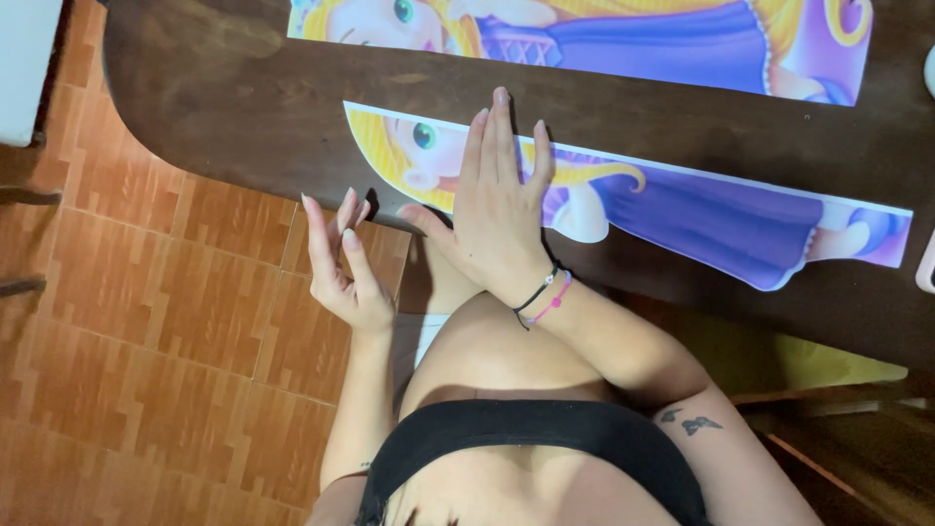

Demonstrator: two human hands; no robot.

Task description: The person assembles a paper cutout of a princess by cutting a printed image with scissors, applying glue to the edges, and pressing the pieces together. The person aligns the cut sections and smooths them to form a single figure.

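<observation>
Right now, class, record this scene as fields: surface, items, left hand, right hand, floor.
surface: dark wooden table
items: near cartoon cutout, a long printed strip of a blonde figure in a purple dress; a second cutout farther back
left hand: left hand raised off the table edge, fingers curled, holding nothing
right hand: right hand pressed flat on the near cutout
wrist: bracelets
floor: orange tiles

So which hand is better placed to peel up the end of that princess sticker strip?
Probably the left hand: it hovers free beside the strip's near end, fingers loosely open. The right hand lies flat on it.
</observation>
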